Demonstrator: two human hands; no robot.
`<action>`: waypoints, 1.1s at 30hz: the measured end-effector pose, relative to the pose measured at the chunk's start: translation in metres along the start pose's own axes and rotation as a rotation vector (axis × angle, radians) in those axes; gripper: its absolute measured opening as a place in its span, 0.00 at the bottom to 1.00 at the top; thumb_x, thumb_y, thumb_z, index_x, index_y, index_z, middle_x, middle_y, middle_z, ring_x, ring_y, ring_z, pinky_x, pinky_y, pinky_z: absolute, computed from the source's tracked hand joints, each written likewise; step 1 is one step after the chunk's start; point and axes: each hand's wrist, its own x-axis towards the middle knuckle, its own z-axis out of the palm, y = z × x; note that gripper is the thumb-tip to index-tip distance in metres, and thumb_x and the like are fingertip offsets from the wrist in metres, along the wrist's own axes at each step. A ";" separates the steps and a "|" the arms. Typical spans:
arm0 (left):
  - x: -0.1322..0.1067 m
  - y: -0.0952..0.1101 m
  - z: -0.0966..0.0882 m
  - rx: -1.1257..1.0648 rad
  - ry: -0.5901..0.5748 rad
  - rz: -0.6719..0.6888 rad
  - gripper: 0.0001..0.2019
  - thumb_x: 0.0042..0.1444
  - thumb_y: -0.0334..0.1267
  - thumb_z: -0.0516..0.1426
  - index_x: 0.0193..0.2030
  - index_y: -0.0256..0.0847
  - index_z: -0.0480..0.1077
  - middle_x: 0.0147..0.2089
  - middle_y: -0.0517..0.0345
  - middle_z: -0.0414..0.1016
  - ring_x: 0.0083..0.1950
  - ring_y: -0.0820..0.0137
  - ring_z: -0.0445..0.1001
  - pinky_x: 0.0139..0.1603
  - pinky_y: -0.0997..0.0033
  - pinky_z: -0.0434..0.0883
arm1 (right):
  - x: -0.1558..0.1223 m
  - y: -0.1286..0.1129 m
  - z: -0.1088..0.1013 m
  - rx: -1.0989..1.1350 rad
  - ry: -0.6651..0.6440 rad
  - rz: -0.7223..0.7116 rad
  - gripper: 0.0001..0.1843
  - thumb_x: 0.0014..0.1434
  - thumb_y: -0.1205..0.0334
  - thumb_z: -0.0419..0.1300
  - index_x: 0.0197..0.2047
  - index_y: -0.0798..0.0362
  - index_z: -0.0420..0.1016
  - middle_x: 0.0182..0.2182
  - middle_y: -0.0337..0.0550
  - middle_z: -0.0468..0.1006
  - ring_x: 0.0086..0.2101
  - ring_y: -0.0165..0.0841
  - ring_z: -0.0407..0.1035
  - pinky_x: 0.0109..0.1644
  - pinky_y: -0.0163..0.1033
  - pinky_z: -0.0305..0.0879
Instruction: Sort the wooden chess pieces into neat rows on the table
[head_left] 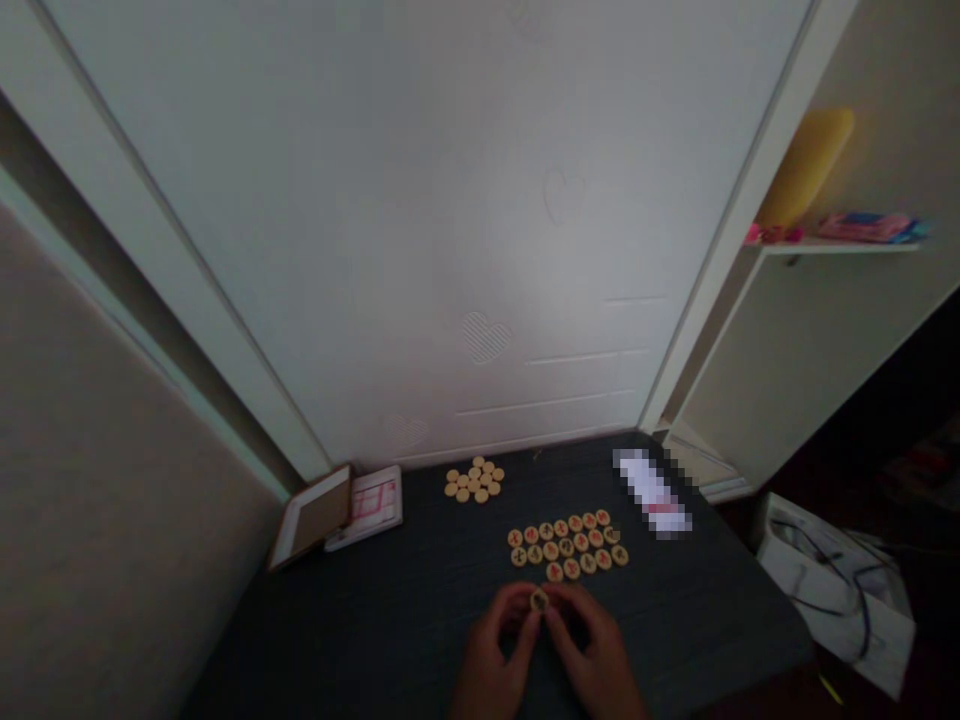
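Between the fingertips of both hands is one round xiangqi piece (pixel 539 601) with a dark character facing up. My left hand (pixel 504 640) pinches it from the left. My right hand (pixel 585 635) grips it from the other side, thumb and fingers bent round it. Just beyond the hands, more xiangqi pieces (pixel 568 546) lie in three rows, marked in red or dark characters. Farther back on the left is a loose cluster of round pieces (pixel 474 481) whose upper faces look plain.
The dark table (pixel 360 620) meets a white panel (pixel 480 250) at the back. On its left lie a brown-framed board (pixel 311 520) and a white box with red lines (pixel 375 502). A blurred-out white item (pixel 651 492) lies right. A white box with cables (pixel 840 590) stands beyond the right edge.
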 end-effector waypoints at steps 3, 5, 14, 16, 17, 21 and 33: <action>0.000 0.001 0.001 -0.014 0.014 -0.004 0.13 0.63 0.48 0.58 0.48 0.44 0.75 0.48 0.50 0.83 0.48 0.61 0.81 0.51 0.65 0.77 | 0.000 -0.002 -0.001 -0.007 -0.014 -0.003 0.14 0.66 0.51 0.59 0.47 0.49 0.79 0.42 0.47 0.83 0.42 0.38 0.78 0.50 0.38 0.74; 0.000 0.002 0.001 -0.017 0.021 -0.007 0.13 0.63 0.50 0.58 0.46 0.43 0.75 0.47 0.51 0.83 0.47 0.61 0.81 0.50 0.66 0.77 | 0.000 -0.002 0.000 -0.012 -0.014 -0.021 0.13 0.66 0.52 0.59 0.47 0.49 0.80 0.41 0.47 0.83 0.42 0.38 0.78 0.50 0.38 0.74; 0.003 0.001 0.002 -0.060 0.007 -0.043 0.17 0.62 0.54 0.57 0.45 0.42 0.74 0.44 0.49 0.84 0.44 0.60 0.83 0.47 0.66 0.78 | 0.002 0.015 0.001 -0.018 0.001 -0.074 0.11 0.65 0.54 0.60 0.47 0.48 0.81 0.40 0.45 0.84 0.40 0.36 0.80 0.45 0.32 0.76; 0.002 0.006 0.000 -0.051 -0.006 -0.044 0.17 0.62 0.53 0.58 0.47 0.42 0.74 0.45 0.49 0.84 0.45 0.61 0.82 0.48 0.66 0.78 | 0.001 0.014 0.000 -0.011 0.014 -0.051 0.12 0.65 0.54 0.61 0.46 0.48 0.81 0.40 0.45 0.84 0.40 0.37 0.80 0.45 0.32 0.76; 0.002 0.009 0.000 -0.039 -0.009 -0.045 0.16 0.62 0.51 0.58 0.48 0.43 0.74 0.45 0.49 0.84 0.46 0.61 0.82 0.49 0.66 0.77 | 0.000 0.013 -0.001 -0.004 0.024 -0.031 0.12 0.65 0.54 0.61 0.46 0.48 0.81 0.41 0.45 0.84 0.41 0.37 0.80 0.46 0.33 0.75; 0.000 0.015 -0.001 0.017 -0.032 -0.048 0.15 0.62 0.47 0.59 0.53 0.46 0.73 0.48 0.52 0.83 0.49 0.62 0.82 0.53 0.67 0.76 | -0.001 0.004 -0.003 0.047 0.029 0.046 0.13 0.65 0.52 0.60 0.46 0.49 0.81 0.42 0.46 0.84 0.43 0.38 0.79 0.49 0.36 0.75; 0.004 0.016 -0.009 0.102 -0.071 -0.016 0.12 0.64 0.44 0.58 0.52 0.48 0.76 0.49 0.55 0.83 0.49 0.64 0.81 0.55 0.67 0.75 | 0.000 0.001 -0.001 0.091 0.010 0.108 0.14 0.64 0.50 0.61 0.44 0.51 0.80 0.39 0.46 0.84 0.40 0.39 0.79 0.48 0.37 0.74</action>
